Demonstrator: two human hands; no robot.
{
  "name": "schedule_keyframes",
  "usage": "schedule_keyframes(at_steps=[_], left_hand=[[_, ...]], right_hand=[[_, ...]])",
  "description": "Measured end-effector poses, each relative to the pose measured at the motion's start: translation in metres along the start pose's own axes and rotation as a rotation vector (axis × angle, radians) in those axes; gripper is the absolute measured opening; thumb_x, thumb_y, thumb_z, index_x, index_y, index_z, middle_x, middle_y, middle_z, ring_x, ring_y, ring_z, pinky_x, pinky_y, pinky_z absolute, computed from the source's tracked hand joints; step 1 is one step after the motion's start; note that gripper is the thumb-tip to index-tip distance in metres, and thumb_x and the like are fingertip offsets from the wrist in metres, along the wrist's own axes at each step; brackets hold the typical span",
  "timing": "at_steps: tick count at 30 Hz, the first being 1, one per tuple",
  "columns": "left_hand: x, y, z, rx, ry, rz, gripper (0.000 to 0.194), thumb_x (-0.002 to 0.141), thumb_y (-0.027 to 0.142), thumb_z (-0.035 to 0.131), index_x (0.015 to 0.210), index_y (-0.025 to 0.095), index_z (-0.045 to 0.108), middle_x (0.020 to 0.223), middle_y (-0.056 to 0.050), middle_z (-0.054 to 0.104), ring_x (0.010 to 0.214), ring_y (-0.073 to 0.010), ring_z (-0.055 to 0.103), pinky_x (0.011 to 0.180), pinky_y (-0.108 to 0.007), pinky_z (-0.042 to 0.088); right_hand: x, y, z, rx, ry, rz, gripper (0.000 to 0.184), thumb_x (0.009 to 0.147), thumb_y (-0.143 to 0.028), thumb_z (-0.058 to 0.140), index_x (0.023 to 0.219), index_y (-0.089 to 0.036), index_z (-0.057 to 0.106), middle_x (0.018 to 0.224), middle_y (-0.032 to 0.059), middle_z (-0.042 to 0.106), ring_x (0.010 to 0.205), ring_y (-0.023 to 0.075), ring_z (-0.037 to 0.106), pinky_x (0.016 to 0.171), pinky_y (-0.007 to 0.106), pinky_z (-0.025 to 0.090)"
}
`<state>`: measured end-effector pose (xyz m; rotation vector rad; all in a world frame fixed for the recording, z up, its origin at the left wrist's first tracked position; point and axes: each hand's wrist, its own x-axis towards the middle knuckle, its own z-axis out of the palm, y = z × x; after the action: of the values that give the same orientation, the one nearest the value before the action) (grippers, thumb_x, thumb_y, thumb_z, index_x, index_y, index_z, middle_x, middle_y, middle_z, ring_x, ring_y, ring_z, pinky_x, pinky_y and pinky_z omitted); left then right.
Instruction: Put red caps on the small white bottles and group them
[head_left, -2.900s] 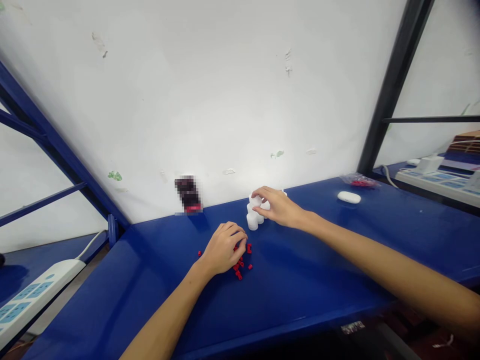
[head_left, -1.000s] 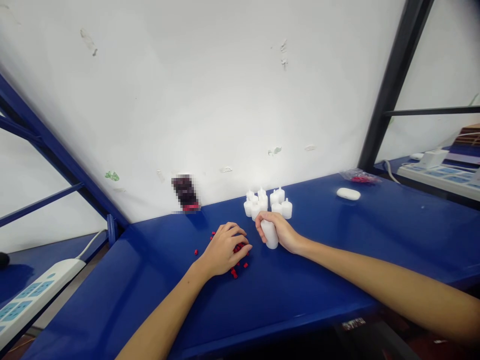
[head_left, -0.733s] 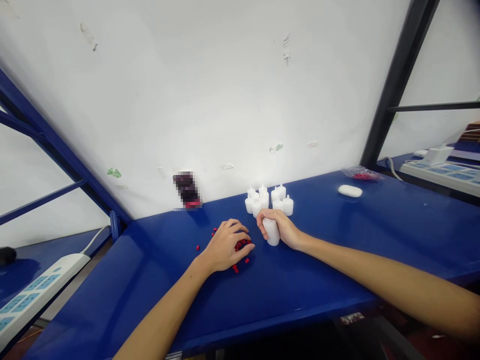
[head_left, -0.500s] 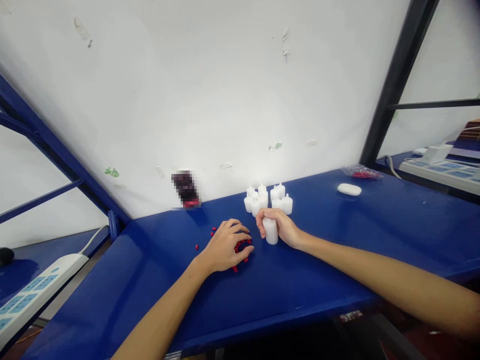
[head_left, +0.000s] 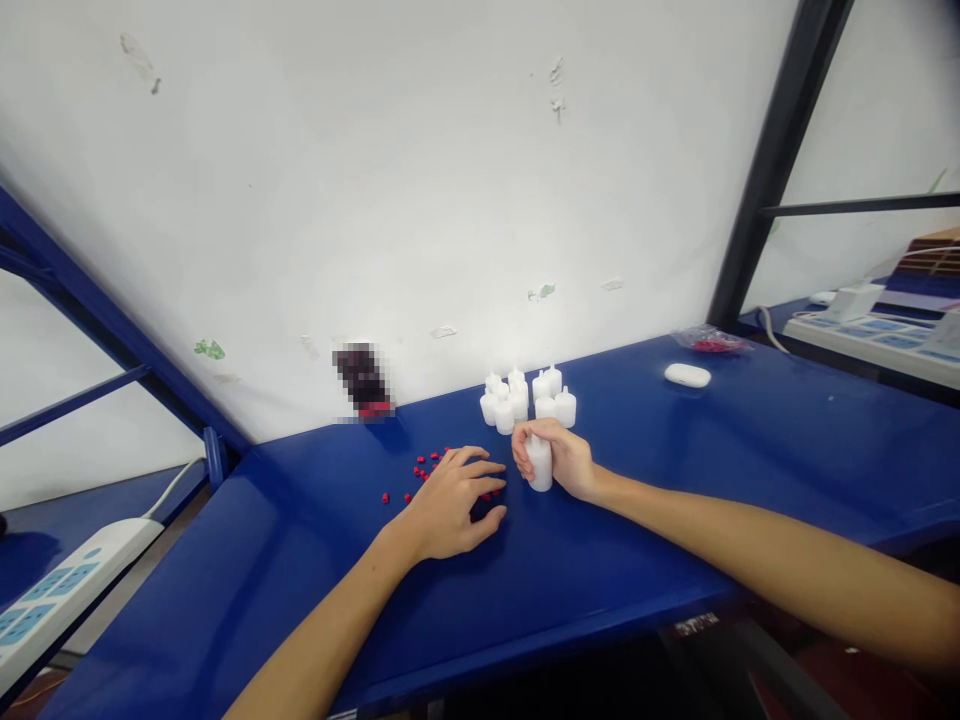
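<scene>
My left hand lies palm down over the table, its fingers spread above small red caps. Several caps show beyond and beside it; others peek out between its fingers, and the rest of the palm's underside is hidden. Wrapped round a white plastic bottle is my right hand, which keeps the bottle upright with its base at the tabletop. The fingers partly cover its top. Just behind stand several similar white bottles with pointed nozzle tips, in two clusters.
The blue table meets a white wall. At the back right lie a white rounded case and a clear bag with red pieces inside. A pixelated dark object leans at the wall. Power strips flank the table.
My left hand has shifted slightly toward me, uncovering more red caps beyond it; those that showed near the thumb are now out of sight. My right hand still grips the bottle. The view has shifted slightly.
</scene>
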<state>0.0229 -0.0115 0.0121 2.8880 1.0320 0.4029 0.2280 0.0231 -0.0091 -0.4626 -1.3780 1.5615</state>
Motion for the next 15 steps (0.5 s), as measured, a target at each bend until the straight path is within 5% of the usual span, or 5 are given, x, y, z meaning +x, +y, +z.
schedule_keyframes(at_steps=[6, 15], left_hand=[[0.0022, -0.0035, 0.002, 0.042, 0.069, -0.018, 0.026, 0.085, 0.03, 0.061, 0.107, 0.022, 0.072, 0.119, -0.006, 0.068, 0.121, -0.0292, 0.05, 0.103, -0.05, 0.04], [0.0043, -0.003, 0.0078, 0.019, 0.1, -0.012, 0.014, 0.085, 0.021, 0.06, 0.09, 0.022, 0.073, 0.111, -0.003, 0.07, 0.115, -0.0259, 0.052, 0.096, -0.044, 0.043]], right_hand=[[-0.0033, 0.0016, -0.003, -0.152, 0.122, -0.18, 0.033, 0.076, -0.046, 0.048, 0.06, -0.018, 0.055, 0.052, 0.0009, 0.049, 0.046, 0.0135, 0.043, 0.047, 0.028, 0.034], [-0.0002, -0.0068, -0.0004, -0.468, 0.117, -0.128, 0.039, 0.091, -0.038, 0.04, 0.06, -0.018, 0.053, 0.057, -0.0003, 0.053, 0.052, 0.0125, 0.051, 0.059, 0.027, 0.04]])
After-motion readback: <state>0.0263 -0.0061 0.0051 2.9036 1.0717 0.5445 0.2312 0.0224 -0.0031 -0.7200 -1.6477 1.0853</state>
